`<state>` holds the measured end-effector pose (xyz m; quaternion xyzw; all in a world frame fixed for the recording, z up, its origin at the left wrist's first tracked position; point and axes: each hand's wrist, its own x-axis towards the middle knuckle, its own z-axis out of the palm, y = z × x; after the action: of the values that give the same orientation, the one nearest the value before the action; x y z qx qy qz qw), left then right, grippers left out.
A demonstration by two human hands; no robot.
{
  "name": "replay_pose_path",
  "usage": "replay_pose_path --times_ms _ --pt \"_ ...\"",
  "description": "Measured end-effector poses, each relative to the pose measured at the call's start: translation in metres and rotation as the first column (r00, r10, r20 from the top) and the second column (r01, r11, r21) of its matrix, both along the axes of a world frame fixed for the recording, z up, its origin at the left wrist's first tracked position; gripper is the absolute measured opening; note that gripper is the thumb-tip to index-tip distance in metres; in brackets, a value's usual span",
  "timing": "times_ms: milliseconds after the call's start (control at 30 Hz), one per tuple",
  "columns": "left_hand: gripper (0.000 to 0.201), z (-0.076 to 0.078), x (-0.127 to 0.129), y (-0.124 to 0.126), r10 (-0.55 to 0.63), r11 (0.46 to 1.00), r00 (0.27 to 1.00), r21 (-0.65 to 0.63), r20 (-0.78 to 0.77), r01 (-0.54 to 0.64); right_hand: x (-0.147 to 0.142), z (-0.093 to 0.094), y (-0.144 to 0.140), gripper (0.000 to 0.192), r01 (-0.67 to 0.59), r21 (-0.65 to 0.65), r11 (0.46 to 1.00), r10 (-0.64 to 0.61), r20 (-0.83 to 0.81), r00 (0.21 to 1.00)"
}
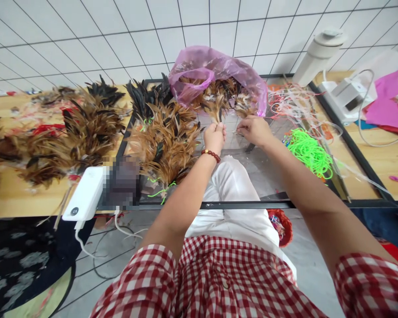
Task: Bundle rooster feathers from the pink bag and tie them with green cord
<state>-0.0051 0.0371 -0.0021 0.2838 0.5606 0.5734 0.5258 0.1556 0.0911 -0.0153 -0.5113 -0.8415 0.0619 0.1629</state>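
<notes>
our left hand (215, 136) pinches a feather tuft (218, 112); our right hand (254, 130), curled, touches feathers at the pink bag (215, 66) mouth; clear glass tabletop (268, 172) nearer us.

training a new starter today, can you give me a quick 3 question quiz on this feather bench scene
1. True or false: the left hand grips a small bunch of brown feathers upright by the quills.
2. What lies nearest the right hand on its right side? A) neon green cord B) white power bank C) pink paper
3. Fill in: loose feathers spill from the mouth of a ____ plastic bag.

Key
1. True
2. A
3. Pink; it sits at the far edge of the glass tabletop, beside the pile of tied feather bundles.
</notes>
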Motion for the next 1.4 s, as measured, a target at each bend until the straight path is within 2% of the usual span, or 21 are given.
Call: replay_pose_path --times_ms 200,333,467,600,700,867,933,1000,1100,1167,1267,1400 --pt "0.026 -0.005 -0.001 0.005 0.017 0.999 1.000 0.035 -0.005 -0.017 -0.009 0.008 -0.010 0.030 -0.019 0.140 0.990 0.012 0.051 0.999" --pt "0.025 -0.006 0.000 0.005 0.003 0.999 0.999 0.050 -0.038 -0.001 -0.006 0.021 -0.018 0.032 -0.156 0.202 0.967 0.131 0.130 0.983" --pt "0.027 -0.007 0.001 0.002 -0.096 0.991 0.973 0.077 -0.209 0.114 -0.010 0.030 -0.024 0.032 -0.253 0.198 0.947 0.191 0.284 0.940" --pt "0.027 -0.012 0.002 -0.001 -0.145 0.975 0.904 0.096 -0.402 0.199 -0.014 0.034 -0.028 0.035 -0.252 0.211 0.945 0.171 0.339 0.925" --pt "0.026 -0.013 0.002 -0.002 -0.190 0.963 0.863 0.079 -0.468 0.256 -0.013 0.033 -0.029 0.039 -0.244 0.243 0.939 0.143 0.369 0.918" --pt "0.027 -0.007 0.006 -0.004 -0.243 0.959 0.892 0.043 -0.382 0.280 -0.013 0.030 -0.028 0.039 -0.277 0.331 0.902 0.119 0.426 0.897" --pt "0.027 -0.003 0.006 -0.004 -0.244 0.961 0.909 0.040 -0.338 0.273 -0.012 0.029 -0.027 0.039 -0.262 0.360 0.895 0.114 0.383 0.917" --pt "0.026 0.000 0.005 -0.003 -0.203 0.974 0.936 0.036 -0.289 0.222 -0.011 0.027 -0.024 0.039 -0.193 0.383 0.903 0.078 0.296 0.952" --pt "0.024 0.003 0.002 -0.001 -0.067 0.997 0.975 0.030 -0.210 0.075 -0.005 0.023 -0.018 0.036 -0.092 0.319 0.943 0.031 0.192 0.981" --pt "0.022 0.004 0.000 0.001 0.000 1.000 0.986 0.027 -0.168 0.005 -0.001 0.021 -0.015 0.031 -0.112 0.206 0.972 0.080 0.158 0.984" --pt "0.021 0.005 -0.002 0.001 0.026 1.000 0.991 0.019 -0.134 -0.023 0.001 0.016 -0.012 0.026 -0.162 0.076 0.984 0.153 0.115 0.982" --pt "0.018 0.005 -0.002 0.001 0.034 0.999 0.993 0.014 -0.115 -0.033 0.002 0.011 -0.009 0.024 -0.160 -0.010 0.987 0.160 0.082 0.984"
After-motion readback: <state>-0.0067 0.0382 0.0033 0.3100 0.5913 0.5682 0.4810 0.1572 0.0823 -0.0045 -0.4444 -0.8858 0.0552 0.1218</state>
